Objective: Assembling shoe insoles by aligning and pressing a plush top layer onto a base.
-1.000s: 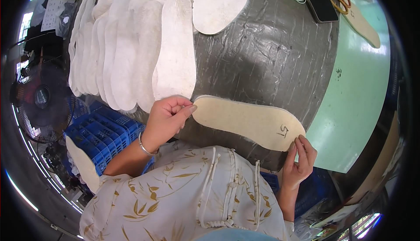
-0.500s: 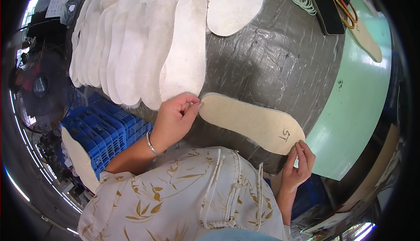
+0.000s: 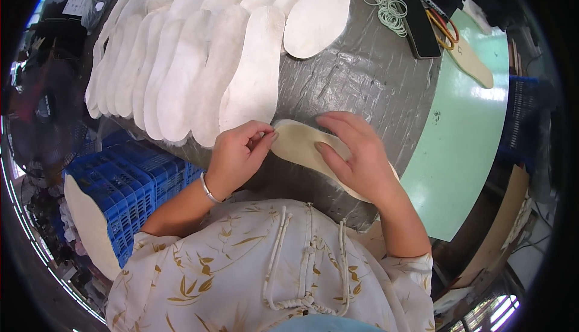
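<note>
A cream insole [image 3: 300, 143] lies on the crinkled grey-covered table [image 3: 362, 85] close to my body. My left hand [image 3: 240, 154] pinches its rounded left end between thumb and fingers. My right hand [image 3: 354, 156] lies flat on top of the insole, fingers spread, covering its middle and right part. Just beyond my left hand, a row of several white insoles [image 3: 199, 66] lies overlapping, slanting away to the upper left.
A pile of pale rubber bands [image 3: 389, 9], a dark flat case [image 3: 420, 24] and a tan insole [image 3: 473, 63] sit at the table's far right. A pale green board [image 3: 470, 133] borders the right. Blue plastic crates [image 3: 120, 181] stand below left.
My right hand has left the insole's far right end and come to rest on its middle. The view has shifted, bringing the insole closer to my body.
</note>
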The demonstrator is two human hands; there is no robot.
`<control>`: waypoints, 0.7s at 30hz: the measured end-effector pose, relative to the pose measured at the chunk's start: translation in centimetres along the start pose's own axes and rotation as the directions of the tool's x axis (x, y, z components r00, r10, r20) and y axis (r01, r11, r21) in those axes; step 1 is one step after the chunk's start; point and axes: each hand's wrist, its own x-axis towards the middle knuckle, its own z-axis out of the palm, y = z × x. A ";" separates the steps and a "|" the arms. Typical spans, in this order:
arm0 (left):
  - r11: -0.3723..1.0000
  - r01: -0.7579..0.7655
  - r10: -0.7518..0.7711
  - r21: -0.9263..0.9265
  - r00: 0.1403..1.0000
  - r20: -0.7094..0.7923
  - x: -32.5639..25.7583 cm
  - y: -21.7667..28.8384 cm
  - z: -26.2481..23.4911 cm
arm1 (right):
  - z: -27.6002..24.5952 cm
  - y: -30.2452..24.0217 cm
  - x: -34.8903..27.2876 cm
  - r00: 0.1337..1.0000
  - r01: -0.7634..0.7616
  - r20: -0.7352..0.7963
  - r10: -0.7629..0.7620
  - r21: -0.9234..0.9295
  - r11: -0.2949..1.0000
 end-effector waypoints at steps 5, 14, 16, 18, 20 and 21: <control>0.998 -0.065 0.065 0.006 0.997 -0.043 0.0 -0.5 0.6 | 2.1 1.3 3.3 0.920 -0.186 0.356 0.163 0.029 0.982; 0.974 0.133 -0.114 -0.186 0.988 0.109 -4.1 -1.6 -0.5 | 0.9 2.5 4.0 0.776 -0.539 0.587 0.232 0.426 0.727; 0.947 0.126 -0.105 -0.295 0.991 0.088 -4.2 -2.1 -0.3 | 0.5 2.2 3.9 0.771 -0.567 0.594 0.229 0.476 0.673; 0.880 0.198 -0.163 -0.432 0.980 0.117 -4.2 -2.4 0.4 | -0.1 2.0 3.4 0.790 -0.570 0.578 0.202 0.573 0.588; 0.769 0.247 -0.158 -0.589 0.967 0.199 -3.7 -1.8 1.1 | -0.9 1.4 2.8 0.809 -0.556 0.550 0.209 0.599 0.576; 0.680 0.283 -0.147 -0.677 0.956 0.252 -3.2 -1.1 1.5 | -1.4 1.2 2.4 0.820 -0.539 0.534 0.207 0.596 0.596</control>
